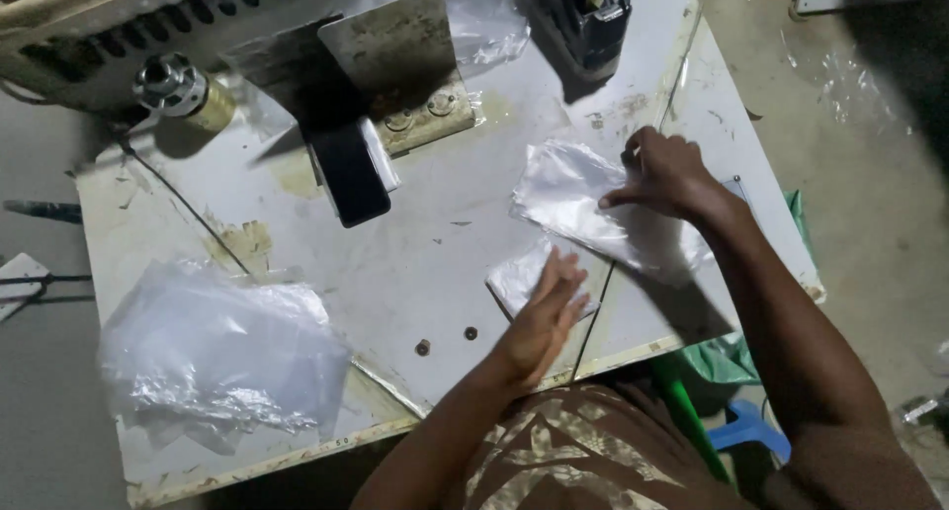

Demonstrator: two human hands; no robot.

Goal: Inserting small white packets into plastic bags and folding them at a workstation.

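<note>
Both hands were down on clear plastic bags on the white worktable. Left hand lay flat, fingers spread and extended, palm pressing on a small folded plastic bag near the table's front edge. Nothing was gripped, just pressure from above. Right hand was curled, fingertips pinched down on the upper edge of a larger clear plastic bag; whether it actually pinched the film or only pinned it couldn't be told.

Larger bag lay flat, long axis running diagonally from upper left toward lower right, far end blurred under the right forearm. Small bag sat just beside its lower-left corner, possibly overlapping; the contact wasn't clear.

Loose pile of clear bags sat at the table's left front corner, well apart from both hands. Dark metal bracket and a black block stood toward the back.
</note>
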